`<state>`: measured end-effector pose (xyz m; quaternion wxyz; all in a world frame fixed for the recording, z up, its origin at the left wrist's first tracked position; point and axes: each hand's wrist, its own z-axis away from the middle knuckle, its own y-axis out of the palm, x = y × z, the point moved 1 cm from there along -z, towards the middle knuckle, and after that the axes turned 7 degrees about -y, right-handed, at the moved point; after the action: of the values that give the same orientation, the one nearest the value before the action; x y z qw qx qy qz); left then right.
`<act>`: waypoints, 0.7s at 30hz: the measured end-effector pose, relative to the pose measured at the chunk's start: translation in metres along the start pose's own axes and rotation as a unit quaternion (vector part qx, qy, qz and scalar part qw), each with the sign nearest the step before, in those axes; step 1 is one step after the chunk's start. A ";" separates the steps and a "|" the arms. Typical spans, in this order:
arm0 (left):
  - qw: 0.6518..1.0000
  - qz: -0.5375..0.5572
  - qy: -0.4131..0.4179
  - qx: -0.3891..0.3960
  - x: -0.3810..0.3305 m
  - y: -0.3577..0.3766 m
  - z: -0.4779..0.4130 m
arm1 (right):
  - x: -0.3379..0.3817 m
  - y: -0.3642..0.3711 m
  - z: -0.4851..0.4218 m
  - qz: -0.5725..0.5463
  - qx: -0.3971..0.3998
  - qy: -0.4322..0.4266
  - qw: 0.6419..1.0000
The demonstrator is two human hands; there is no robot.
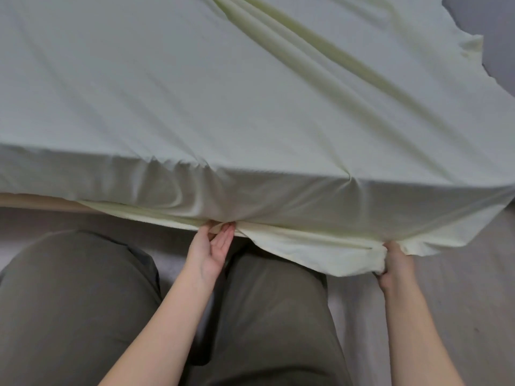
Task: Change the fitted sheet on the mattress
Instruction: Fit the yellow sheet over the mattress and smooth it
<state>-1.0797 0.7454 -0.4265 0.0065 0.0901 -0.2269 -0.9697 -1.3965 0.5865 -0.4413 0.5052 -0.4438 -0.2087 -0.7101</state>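
Note:
A pale yellow-green fitted sheet (223,93) lies spread over the mattress, wrinkled along a diagonal fold toward the far right. Its near side hangs down over the mattress edge. My left hand (214,246), palm up with fingers fairly straight, pushes the sheet's hem under the mattress at the middle of the near edge. My right hand (395,263) grips a bunched piece of the loose hem at the lower right, where the sheet sags away from the mattress. A grey bare strip of mattress (498,37) shows at the far right.
A light wooden bed frame edge (36,201) shows under the sheet at the left. My knees in olive trousers (83,302) are close to the bed over a pale floor (459,288).

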 end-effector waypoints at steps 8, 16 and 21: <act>0.996 0.051 0.068 0.034 0.013 0.015 0.017 | 0.019 0.014 0.011 -0.317 0.101 0.135 0.933; 0.992 0.038 0.116 0.028 0.021 0.048 0.022 | 0.023 0.039 0.052 -0.366 0.171 0.078 0.911; 0.993 0.051 0.106 -0.020 0.007 0.056 0.013 | 0.021 0.048 0.059 -0.400 0.160 0.079 0.899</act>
<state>-1.0900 0.7002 -0.3919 0.0823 0.1806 -0.2097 -0.9574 -1.3303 0.5996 -0.4005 0.2576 -0.1792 -0.4387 -0.8420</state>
